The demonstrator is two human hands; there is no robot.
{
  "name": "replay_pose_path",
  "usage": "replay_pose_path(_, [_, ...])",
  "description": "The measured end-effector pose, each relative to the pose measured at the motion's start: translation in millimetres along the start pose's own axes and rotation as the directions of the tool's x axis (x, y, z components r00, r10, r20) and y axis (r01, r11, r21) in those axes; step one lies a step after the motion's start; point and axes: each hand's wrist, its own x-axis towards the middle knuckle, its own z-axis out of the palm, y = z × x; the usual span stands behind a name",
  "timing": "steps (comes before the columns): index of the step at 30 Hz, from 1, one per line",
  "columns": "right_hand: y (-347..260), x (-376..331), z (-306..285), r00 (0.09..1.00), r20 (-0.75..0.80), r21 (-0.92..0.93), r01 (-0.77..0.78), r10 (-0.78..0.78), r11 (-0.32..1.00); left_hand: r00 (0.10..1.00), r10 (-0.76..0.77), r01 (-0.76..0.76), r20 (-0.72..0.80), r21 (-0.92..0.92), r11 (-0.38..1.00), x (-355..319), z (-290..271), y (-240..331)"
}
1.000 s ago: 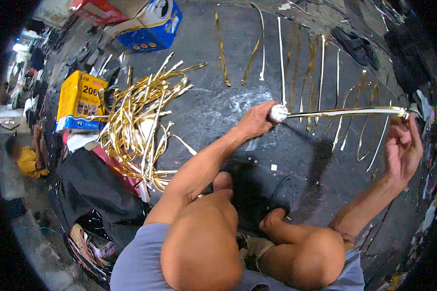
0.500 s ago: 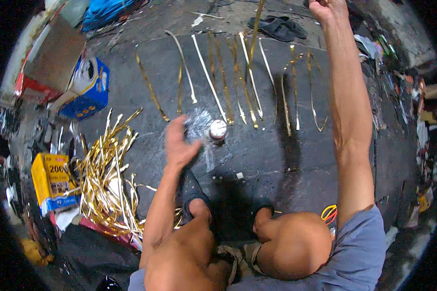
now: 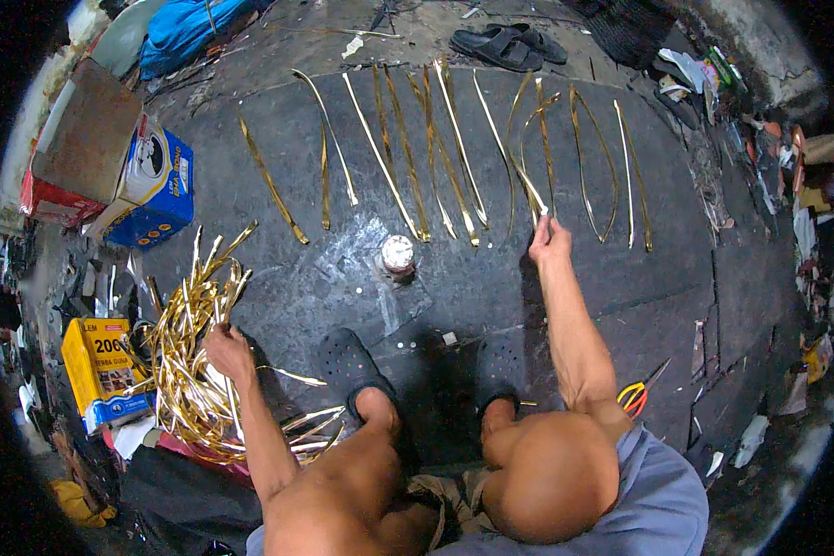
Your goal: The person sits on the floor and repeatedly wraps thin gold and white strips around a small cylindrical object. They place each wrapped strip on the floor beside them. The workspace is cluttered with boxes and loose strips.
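Observation:
My right hand (image 3: 552, 243) pinches the near end of a shiny gold strip (image 3: 532, 189) between thumb and fingertips. This strip lies among a row of gold strips (image 3: 403, 157), some showing a pale side, spread across the dark mat. To the left, my left hand (image 3: 229, 353) has its fingers closed at the edge of a tangled heap of gold strips (image 3: 190, 320); how many it grips is hidden. A small round container (image 3: 398, 253) with a white-smeared top stands between the row and my feet, beside whitish smears on the mat.
A yellow box (image 3: 107, 371) stands beside the heap. Behind it are a blue box (image 3: 162, 185) and an open cardboard box (image 3: 88, 139). Orange-handled scissors (image 3: 635, 398) lie by my right knee. Black sandals (image 3: 510, 44) rest at the far edge; scraps litter the right side.
My right hand has come down from high at the upper right to the near end of the strip row. My left hand has moved from beside the container to the heap.

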Motion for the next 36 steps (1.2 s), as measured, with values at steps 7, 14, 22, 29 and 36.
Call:
replay_pose_path(7, [66,-97,-26,0.908,0.404,-0.751,0.257,0.115,0.609,0.965,-0.232,0.252,0.125,-0.187,0.949,-7,-23,-13])
replay_pose_path(14, [136,-204,-9,0.338,0.824,-0.327,0.939,0.455,-0.105,0.98,-0.198,0.187,-0.028,-0.222,0.957,-10,-22,-34])
replay_pose_path(22, [155,-191,-7,0.143,0.88,-0.159,0.987,0.452,-0.003,0.967,-0.254,0.254,-0.006,-0.043,0.966,0,-13,-27])
replay_pose_path(29, [146,-183,-7,0.491,0.851,-0.518,0.842,0.183,0.15,0.965,0.197,-0.041,0.173,-0.643,0.765,-30,-23,94])
replay_pose_path(36, [152,-260,-4,0.389,0.874,-0.484,0.753,0.293,0.446,0.502,0.465,0.794,0.729,-0.602,0.088,-73,-27,168])
